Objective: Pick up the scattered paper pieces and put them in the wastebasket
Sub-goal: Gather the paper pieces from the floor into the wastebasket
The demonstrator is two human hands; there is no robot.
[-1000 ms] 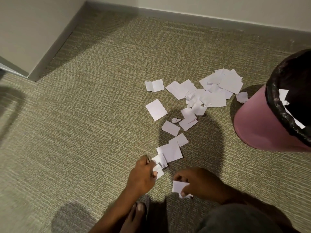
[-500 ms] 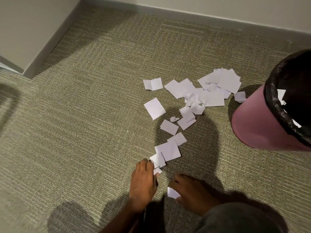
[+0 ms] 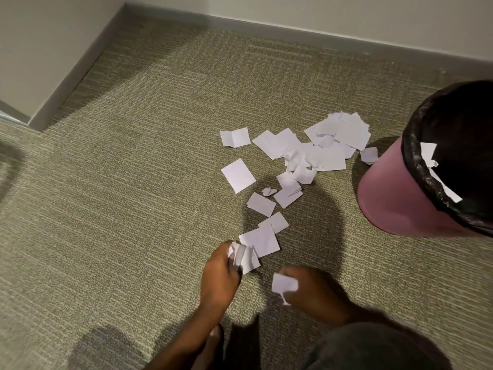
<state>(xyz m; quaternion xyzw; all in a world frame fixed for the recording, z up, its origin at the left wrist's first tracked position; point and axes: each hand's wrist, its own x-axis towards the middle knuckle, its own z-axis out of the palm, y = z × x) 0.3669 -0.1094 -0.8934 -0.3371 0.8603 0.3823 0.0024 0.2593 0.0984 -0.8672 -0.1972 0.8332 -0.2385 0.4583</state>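
Observation:
Several white paper pieces lie scattered on the carpet, the thickest pile (image 3: 328, 145) near the wastebasket and a trail of single pieces (image 3: 260, 240) running toward me. My left hand (image 3: 220, 276) grips a small bunch of crumpled pieces (image 3: 244, 257) at the trail's near end. My right hand (image 3: 312, 292) pinches one folded piece (image 3: 284, 285) just above the carpet. The pink wastebasket (image 3: 394, 198) with a black liner stands at the right, with a few white scraps inside its rim.
Olive carpet (image 3: 120, 196) covers the floor. A grey baseboard (image 3: 293, 30) runs along the far wall and down the left corner. My knee in dark cloth (image 3: 373, 348) and a bare foot (image 3: 213, 343) fill the bottom edge.
My left hand has gathered more pieces and lifted them into a bunch. My right hand has turned so its paper piece shows more plainly. The view shifted slightly.

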